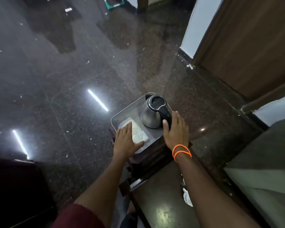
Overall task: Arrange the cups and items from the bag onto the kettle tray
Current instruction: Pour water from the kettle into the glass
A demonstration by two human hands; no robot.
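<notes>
A grey perforated tray [127,109] rests on a small dark stool. On its far right stands a steel kettle [150,117] with a black lid and handle. A clear plastic bag [139,133] with white cups inside lies flat on the tray's near left part. My left hand [126,142] lies flat on the bag, fingers spread. My right hand [176,130] reaches along the tray's right edge, thumb touching the kettle handle, fingers extended and not closed around it.
The stool [148,160] stands on a dark polished granite floor [56,79]. A dark low table [163,203] is just in front of me, with something white [187,195] at its right edge. Wooden panels [253,46] and a bed edge [262,170] are at right.
</notes>
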